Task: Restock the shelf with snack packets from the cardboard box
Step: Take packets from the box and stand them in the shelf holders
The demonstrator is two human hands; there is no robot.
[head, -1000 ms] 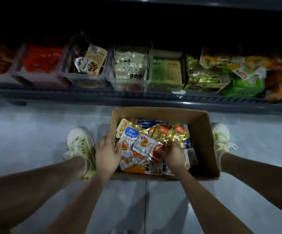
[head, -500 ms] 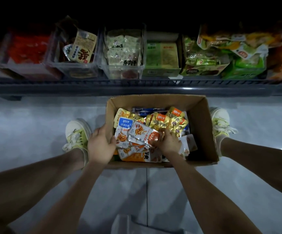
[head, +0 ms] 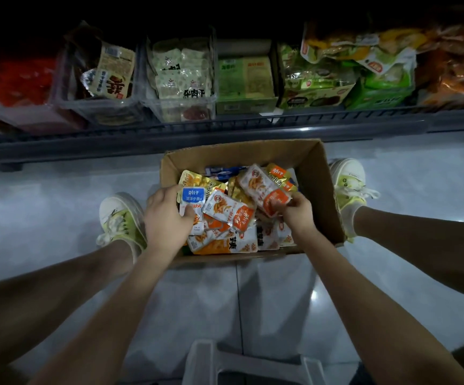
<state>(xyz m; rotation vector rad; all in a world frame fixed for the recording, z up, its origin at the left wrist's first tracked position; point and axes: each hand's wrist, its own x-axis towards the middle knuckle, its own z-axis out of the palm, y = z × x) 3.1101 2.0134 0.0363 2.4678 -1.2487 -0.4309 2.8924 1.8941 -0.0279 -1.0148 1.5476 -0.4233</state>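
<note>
Cardboard box (head: 318, 173) on floor (head: 44, 209) between yellow-green shoes (head: 119, 220), just near of shelf (head: 169, 141). Box full of snack packets (head: 225, 244). Left hand (head: 165, 220) grips blue-label packet (head: 192, 196) at box's left side. Right hand (head: 298, 216) pinches near end of orange-white packet (head: 262, 186), angled over pile. Clear bins (head: 182, 108) on shelf hold more packets.

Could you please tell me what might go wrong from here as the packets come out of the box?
The left hand grips the blue-labelled packet with others seemingly bunched under it; loose ones may slip on the lift. The right hand pinches the white-and-orange packet by one end only, so it could slide free. The cardboard box is heaped with packets, so neighbours might get dragged over its rim.
</note>
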